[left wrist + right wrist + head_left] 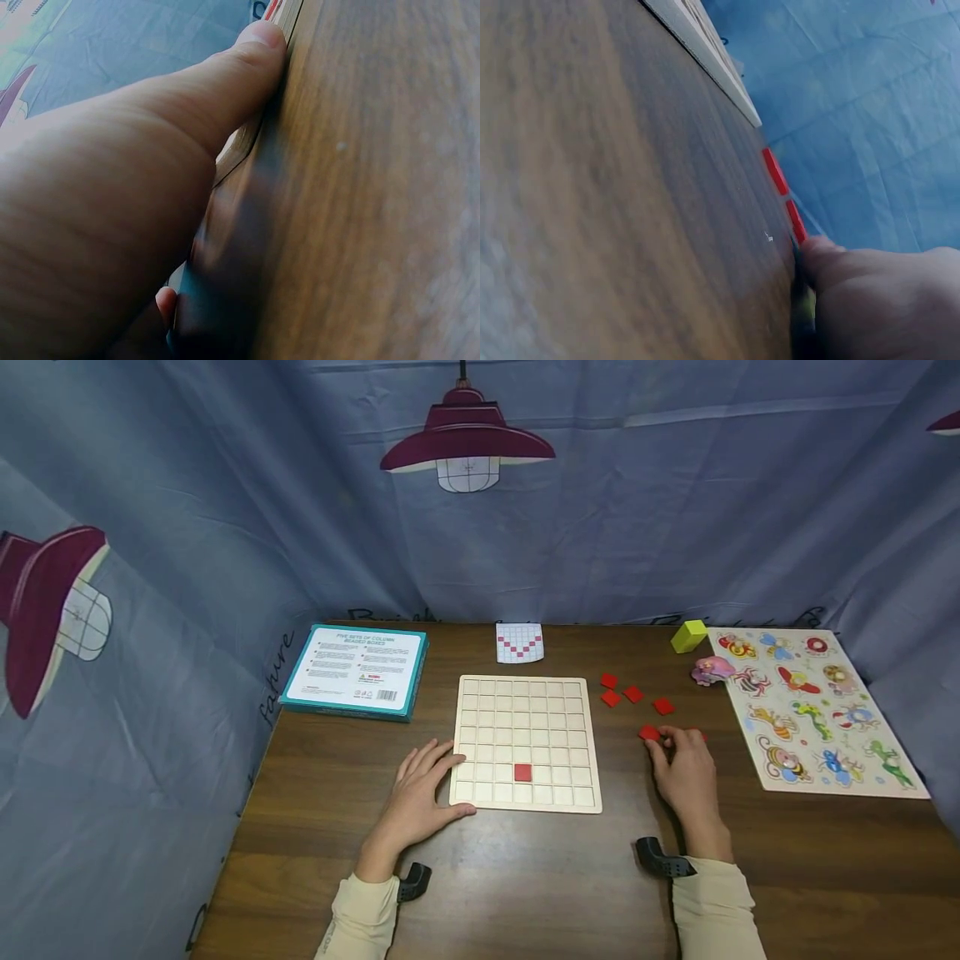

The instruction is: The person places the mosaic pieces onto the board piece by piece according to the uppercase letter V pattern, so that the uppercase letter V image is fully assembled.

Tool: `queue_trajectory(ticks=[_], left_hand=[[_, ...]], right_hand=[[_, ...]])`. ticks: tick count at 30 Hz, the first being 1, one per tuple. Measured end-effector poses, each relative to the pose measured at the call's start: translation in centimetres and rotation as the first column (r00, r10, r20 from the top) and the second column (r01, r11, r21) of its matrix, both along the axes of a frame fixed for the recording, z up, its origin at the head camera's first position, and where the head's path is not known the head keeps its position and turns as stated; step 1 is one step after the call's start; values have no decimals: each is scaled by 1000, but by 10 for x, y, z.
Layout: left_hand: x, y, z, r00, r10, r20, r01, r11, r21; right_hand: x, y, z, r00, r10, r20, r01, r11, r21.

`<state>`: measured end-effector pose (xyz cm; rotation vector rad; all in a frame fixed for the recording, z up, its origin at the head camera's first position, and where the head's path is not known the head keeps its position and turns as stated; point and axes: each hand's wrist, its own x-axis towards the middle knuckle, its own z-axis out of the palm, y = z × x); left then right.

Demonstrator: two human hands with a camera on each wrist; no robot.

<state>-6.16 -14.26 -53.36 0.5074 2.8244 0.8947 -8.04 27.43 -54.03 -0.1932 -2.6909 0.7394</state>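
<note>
A pale wooden grid board (501, 735) lies on the table, with one red square tile (522, 772) in a cell of its second row from the near edge. My left hand (412, 806) rests spread at the board's near left corner, fingertips on the left edge and thumb at the near edge. In the left wrist view the thumb (240, 75) lies against the board's side. Right of the board, my right hand (686, 777) pinches a red tile (648, 733) between thumb and index finger. Another red tile (702, 737) is partly hidden behind that hand.
Several loose red tiles (632, 694) lie beyond the right hand. A pattern card (519, 643) stands behind the board. At left is a teal-edged box (356, 671). To the right are a yellow-green block (688, 637), a pink figure (712, 671) and an animal puzzle board (813, 710).
</note>
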Motion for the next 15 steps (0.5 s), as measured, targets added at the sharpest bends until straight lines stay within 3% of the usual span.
queue_trajectory(ticks=[15], left_hand=[[0, 0, 0, 1000, -2, -1, 2, 1000, 6]], right_hand=[[-4, -20, -6, 992, 119, -42, -120, 992, -21]])
